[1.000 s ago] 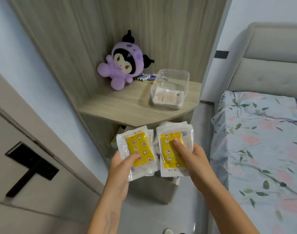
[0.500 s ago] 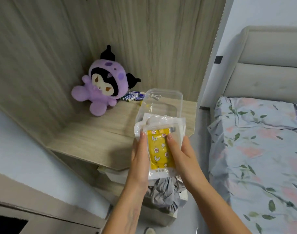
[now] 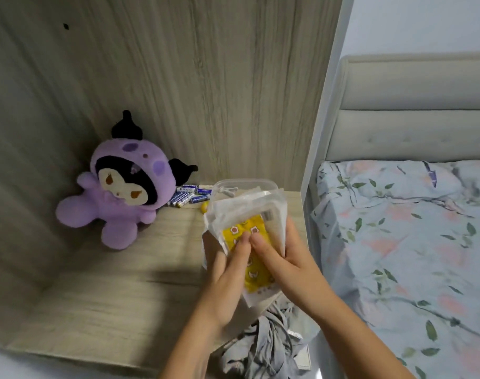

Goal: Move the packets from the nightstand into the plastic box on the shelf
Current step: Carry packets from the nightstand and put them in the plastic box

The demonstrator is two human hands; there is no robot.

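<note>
1. Left hand (image 3: 227,272) is gripping the stack of clear plastic packets with yellow patterned inserts (image 3: 249,236) from the left side, thumb lying across the yellow front, fingers wrapping behind.
2. Right hand (image 3: 285,266) is gripping the same stack from the right, thumb pressing on the yellow front just beside the left thumb, fingers curling round the right edge.
3. Packets are tilting upright, top edges leaning into the mouth of the clear rounded plastic box (image 3: 244,186), lower ends sticking out toward the camera; cannot tell how many packets are in the stack.
4. Plastic box is sitting on the light wood-grain shelf (image 3: 118,291), near its right edge, mostly hidden behind the packets.
5. Purple plush toy with black ears and a white face (image 3: 124,184) is sitting in the back left corner of the shelf, well apart from the box.
6. Small pile of blue-and-white batteries (image 3: 191,194) is lying between the plush and the box, at the back panel.
7. Small yellow round item (image 3: 205,207) is showing just left of the box; too hidden to identify.
8. Crumpled grey cloth (image 3: 266,343) is lying below the shelf edge, under the wrists.
9. Bed with floral sheet (image 3: 397,242) and grey padded headboard (image 3: 411,127) are filling the right side.
</note>
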